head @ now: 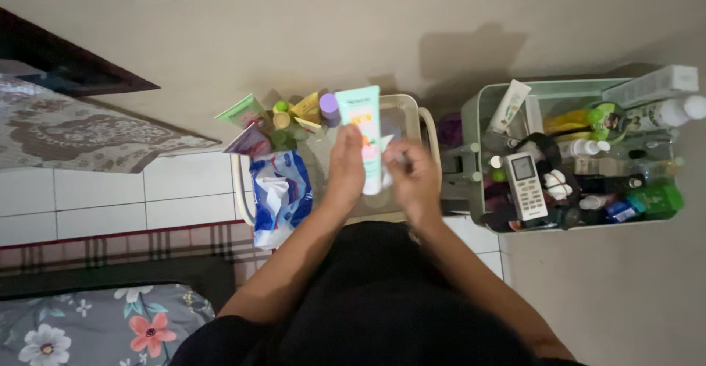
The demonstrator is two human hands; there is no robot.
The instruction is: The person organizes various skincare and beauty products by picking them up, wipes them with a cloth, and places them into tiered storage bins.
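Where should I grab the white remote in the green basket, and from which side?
Take the white remote by its long edges near the upper, screen end, coming straight down from above. It lies flat and face up on top of the clutter in the green basket, with bottles crowding its right side, so a sideways approach looks blocked.

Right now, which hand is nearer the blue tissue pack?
Left. The left hand grips the mint-green tube just right of the blue tissue pack. The right hand is further right, on the far side of the tube.
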